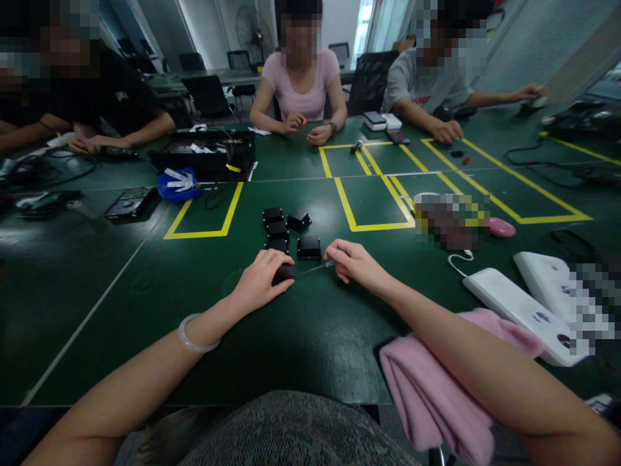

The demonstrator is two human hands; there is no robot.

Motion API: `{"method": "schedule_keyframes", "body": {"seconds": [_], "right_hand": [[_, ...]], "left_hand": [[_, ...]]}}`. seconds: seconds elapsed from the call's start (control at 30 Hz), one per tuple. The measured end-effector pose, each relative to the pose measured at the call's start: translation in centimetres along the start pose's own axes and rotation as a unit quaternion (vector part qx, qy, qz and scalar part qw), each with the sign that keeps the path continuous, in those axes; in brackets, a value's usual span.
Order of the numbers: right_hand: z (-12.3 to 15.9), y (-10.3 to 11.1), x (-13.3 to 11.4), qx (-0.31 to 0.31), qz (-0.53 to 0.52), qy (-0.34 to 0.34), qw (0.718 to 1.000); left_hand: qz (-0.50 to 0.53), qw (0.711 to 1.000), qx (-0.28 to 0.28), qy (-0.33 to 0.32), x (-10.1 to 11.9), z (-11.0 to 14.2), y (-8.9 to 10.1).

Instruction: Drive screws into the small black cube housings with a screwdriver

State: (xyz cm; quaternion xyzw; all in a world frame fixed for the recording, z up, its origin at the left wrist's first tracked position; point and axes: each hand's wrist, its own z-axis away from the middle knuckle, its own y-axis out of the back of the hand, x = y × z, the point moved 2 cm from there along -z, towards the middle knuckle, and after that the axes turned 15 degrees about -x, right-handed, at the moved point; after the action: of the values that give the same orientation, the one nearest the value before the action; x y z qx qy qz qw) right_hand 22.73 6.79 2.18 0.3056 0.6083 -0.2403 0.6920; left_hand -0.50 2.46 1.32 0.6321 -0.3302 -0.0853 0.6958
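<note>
On the green table, my left hand [264,275] is closed around a small black box [283,274], its fingers over the top and thumb along the near side. My right hand [353,260] pinches the handle of a thin screwdriver [330,264]. The shaft runs left, nearly level, and its tip meets the right side of the held box; exact contact is too small to tell. Just beyond my hands sit several similar black boxes with small bright screws at their corners, among them one box [309,246] between my hands and a tilted one [298,220].
Pink cloth [417,382] hangs over the table edge under my right forearm. White power banks [521,314] and a pink mouse-like object [501,227] lie right. Yellow tape [383,226] marks the table. A black open case [204,155] and blue bag [177,186] stand far left. Co-workers sit opposite.
</note>
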Motion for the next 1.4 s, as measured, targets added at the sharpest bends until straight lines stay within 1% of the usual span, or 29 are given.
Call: {"method": "schedule_keyframes", "body": {"seconds": [0.2, 0.43, 0.63, 0.83, 1.0, 1.27, 1.4], "right_hand": [[-0.03, 0.18, 0.04, 0.017, 0.023, 0.02, 0.999], [-0.13, 0.06, 0.27, -0.001, 0.003, -0.004, 1.0], [-0.12, 0.22, 0.29, 0.017, 0.019, 0.024, 0.999], [-0.11, 0.11, 0.23, 0.013, 0.002, 0.002, 1.0], [-0.08, 0.18, 0.21, 0.021, 0.01, 0.022, 0.999], [-0.17, 0.07, 0.3, 0.027, -0.005, 0.001, 1.0], [-0.12, 0.12, 0.31, 0.025, 0.008, 0.014, 1.0]], "left_hand": [[0.001, 1.0, 0.005, -0.001, 0.03, 0.03, -0.02], [0.0, 1.0, 0.004, 0.0, 0.02, -0.03, -0.03], [0.006, 1.0, -0.001, 0.005, 0.14, -0.01, 0.11], [0.007, 1.0, -0.004, 0.007, 0.13, -0.02, 0.08], [0.006, 1.0, -0.002, 0.005, 0.03, 0.02, 0.05], [0.003, 1.0, 0.0, 0.006, 0.05, -0.01, -0.01], [0.0, 1.0, 0.001, 0.002, 0.07, -0.02, 0.03]]}}
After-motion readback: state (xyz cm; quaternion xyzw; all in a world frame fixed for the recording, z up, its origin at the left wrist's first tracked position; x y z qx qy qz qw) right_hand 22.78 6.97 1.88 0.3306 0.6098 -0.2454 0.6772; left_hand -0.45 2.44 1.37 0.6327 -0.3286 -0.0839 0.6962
